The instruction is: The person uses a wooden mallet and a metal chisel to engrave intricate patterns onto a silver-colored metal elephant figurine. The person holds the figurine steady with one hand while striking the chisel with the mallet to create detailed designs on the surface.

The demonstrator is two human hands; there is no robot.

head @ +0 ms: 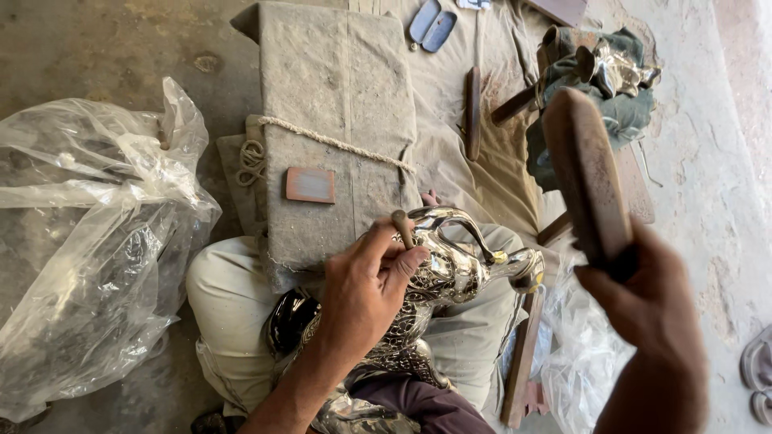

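Two hands busy: left hand (366, 293) clamped around thin punch (401, 228), pressed on silver engraved jug (438, 277) across lap; right hand (643, 301) closed on raised wooden mallet (587, 173). Beyond jug, padded block (338, 104) bearing small reddish slab (310, 185). Left of jug, crumpled plastic bag (88, 241), contents unclear.

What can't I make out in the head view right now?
- Lower body of the silver jug: hidden under the left hand.
- Grip end of the wooden paddle: covered by the right hand, itself blurred.
- Contents of the plastic bag: veiled by crumpled film.
- Sandal: cut off by the right edge.
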